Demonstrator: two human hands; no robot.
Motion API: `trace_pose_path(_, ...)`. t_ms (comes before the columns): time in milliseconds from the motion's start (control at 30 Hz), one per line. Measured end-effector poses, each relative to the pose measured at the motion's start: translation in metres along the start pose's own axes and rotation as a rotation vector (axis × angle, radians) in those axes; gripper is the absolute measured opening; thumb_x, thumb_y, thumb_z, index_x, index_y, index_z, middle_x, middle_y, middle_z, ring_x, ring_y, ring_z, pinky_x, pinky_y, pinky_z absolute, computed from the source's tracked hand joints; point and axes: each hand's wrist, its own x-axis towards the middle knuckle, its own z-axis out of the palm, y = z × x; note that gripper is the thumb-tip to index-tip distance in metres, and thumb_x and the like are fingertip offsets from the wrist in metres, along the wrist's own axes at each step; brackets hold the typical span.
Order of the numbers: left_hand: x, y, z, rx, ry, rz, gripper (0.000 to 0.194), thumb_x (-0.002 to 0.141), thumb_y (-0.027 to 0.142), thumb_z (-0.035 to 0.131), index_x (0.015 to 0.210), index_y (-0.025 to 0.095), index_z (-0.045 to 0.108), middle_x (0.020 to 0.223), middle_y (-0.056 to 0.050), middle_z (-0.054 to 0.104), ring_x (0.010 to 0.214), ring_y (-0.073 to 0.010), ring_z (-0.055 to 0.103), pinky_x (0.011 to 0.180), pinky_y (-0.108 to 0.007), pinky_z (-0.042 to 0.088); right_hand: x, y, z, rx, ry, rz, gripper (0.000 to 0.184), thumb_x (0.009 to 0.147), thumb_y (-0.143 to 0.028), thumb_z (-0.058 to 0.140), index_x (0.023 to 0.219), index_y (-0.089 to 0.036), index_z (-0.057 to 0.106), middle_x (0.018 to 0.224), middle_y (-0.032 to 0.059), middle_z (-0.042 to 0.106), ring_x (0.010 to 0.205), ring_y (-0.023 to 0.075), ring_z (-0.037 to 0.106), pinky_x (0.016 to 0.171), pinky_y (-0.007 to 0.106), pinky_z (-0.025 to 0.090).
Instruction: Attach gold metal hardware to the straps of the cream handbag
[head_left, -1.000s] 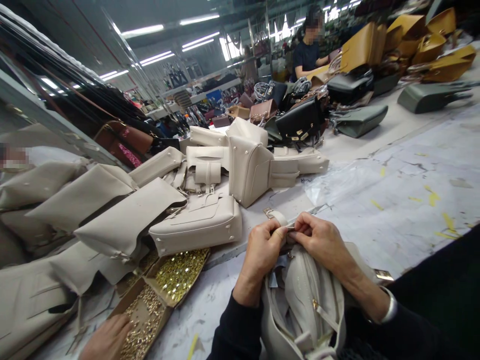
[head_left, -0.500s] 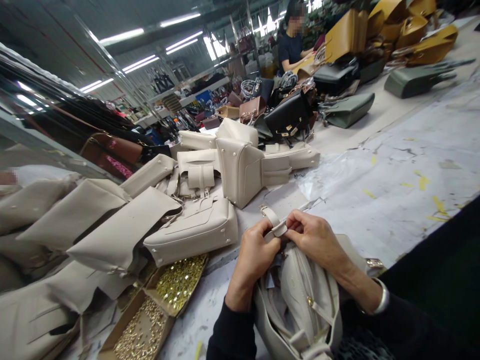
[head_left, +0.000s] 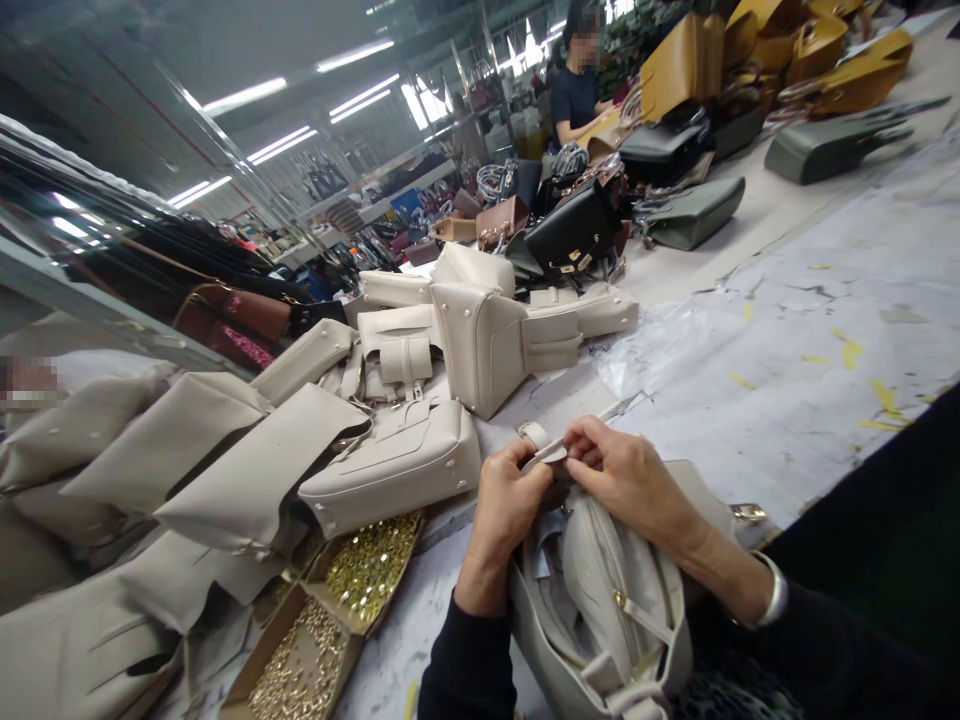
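Note:
A cream leather handbag lies open against my body at the bottom centre. My left hand and my right hand meet just above its mouth. Both pinch a short cream strap tab that sticks up from the bag, thumbs and fingers pressed on it from either side. A gold zip pull shows on the bag's inner panel. A metal clasp pokes out at the bag's right edge.
Several cream bags pile up to the left and ahead. A cardboard box of gold hardware sits at lower left. Black, green and mustard bags crowd the far table, where another person sits. White plastic sheeting covers the table on the right.
The view has shifted slightly. My hands stay on the strap tab, working it a little between the fingers. Another person's hand at the hardware box has gone out of view.

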Motion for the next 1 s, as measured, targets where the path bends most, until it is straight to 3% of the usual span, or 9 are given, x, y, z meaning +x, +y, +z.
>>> trace_pose_path(133,0.0,0.001,-0.003,-0.02,0.005,0.009,0.024,0.08,0.017,0.061,0.095,0.017,0.079,0.091,0.001,0.078,0.088,-0.0193,0.068,0.079,-0.024,0.046,-0.006,0.0,0.003,-0.014,0.01,-0.083,0.023,0.09,-0.012,0.055,0.11,-0.023,0.052,0.087,-0.0026,0.068,0.075,0.0154,0.07,0.071,0.025,0.049)
trace_pose_path(267,-0.002,0.0,-0.005,0.042,0.013,0.04,0.021,0.081,0.018,0.061,0.093,0.017,0.078,0.086,0.001,0.077,0.085,-0.0186,0.067,0.077,-0.024,0.046,-0.004,0.002,0.001,-0.008,-0.081,-0.148,0.028,0.09,-0.009,0.053,0.113,-0.024,0.051,0.091,-0.0021,0.065,0.077,0.0155,0.068,0.071,0.025,0.048)
trace_pose_path(367,-0.004,-0.001,-0.004,0.097,0.009,0.068,0.021,0.083,0.019,0.06,0.095,0.018,0.078,0.087,0.002,0.077,0.084,-0.0184,0.067,0.076,-0.024,0.045,0.003,0.003,-0.001,0.014,-0.093,-0.164,0.033,0.087,-0.006,0.055,0.115,-0.024,0.055,0.091,-0.0014,0.063,0.08,0.0165,0.066,0.074,0.027,0.049)
trace_pose_path(500,-0.005,0.001,-0.002,0.088,-0.002,0.096,0.028,0.083,0.015,0.058,0.101,0.018,0.078,0.094,0.001,0.078,0.089,-0.0189,0.069,0.081,-0.024,0.047,0.012,0.003,-0.003,-0.006,-0.063,-0.185,0.025,0.093,-0.009,0.05,0.108,-0.022,0.066,0.097,0.0034,0.059,0.087,0.0183,0.063,0.081,0.03,0.049)
trace_pose_path(667,-0.002,0.001,-0.004,0.095,-0.019,0.115,0.026,0.083,0.014,0.058,0.1,0.017,0.077,0.093,0.0,0.078,0.089,-0.019,0.069,0.08,-0.024,0.047,0.018,0.0,-0.002,0.03,-0.092,-0.121,0.019,0.096,-0.013,0.051,0.096,-0.022,0.068,0.099,0.004,0.062,0.089,0.0188,0.064,0.081,0.03,0.047)
trace_pose_path(833,0.0,0.001,-0.007,0.171,-0.025,0.122,0.026,0.087,0.016,0.058,0.104,0.017,0.076,0.097,-0.002,0.078,0.091,-0.0195,0.068,0.081,-0.025,0.046,0.024,-0.003,-0.004,0.049,-0.169,0.012,0.017,0.094,-0.013,0.053,0.094,-0.023,0.066,0.083,-0.0018,0.07,0.076,0.0169,0.067,0.071,0.027,0.047)
trace_pose_path(1000,0.0,0.006,-0.006,0.231,-0.042,0.126,0.023,0.089,0.017,0.057,0.102,0.017,0.075,0.093,-0.002,0.076,0.087,-0.0192,0.066,0.077,-0.025,0.045,0.031,-0.001,-0.009,0.137,-0.258,0.129,0.011,0.091,-0.017,0.057,0.091,-0.022,0.067,0.062,-0.0054,0.065,0.059,0.0147,0.065,0.065,0.025,0.047)
